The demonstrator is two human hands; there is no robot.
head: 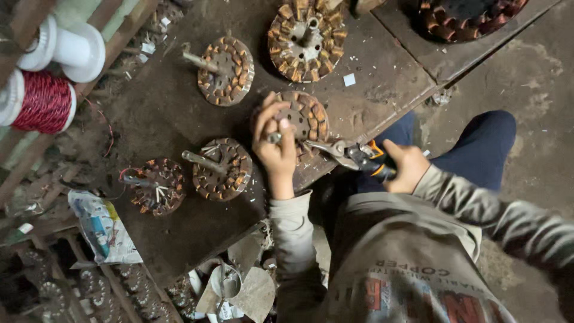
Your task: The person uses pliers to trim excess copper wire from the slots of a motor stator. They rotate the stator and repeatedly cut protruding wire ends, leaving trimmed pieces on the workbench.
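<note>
A round motor stator with copper windings [308, 115] lies near the edge of a dark wooden workbench [167, 107]. My left hand [274, 146] grips its near side, fingers curled over its shaft. My right hand [406, 167] holds wire cutters [353, 154] with orange and black handles. The cutter jaws point left at the stator's rim, close to my left thumb.
Several other stators lie on the bench: one [226, 70] behind, a larger one [307, 37] at the back, two [221, 168] [156, 185] to the left. A red wire spool [43, 101] and white spool [66, 48] hang at left. More stators sit below the bench [54, 293].
</note>
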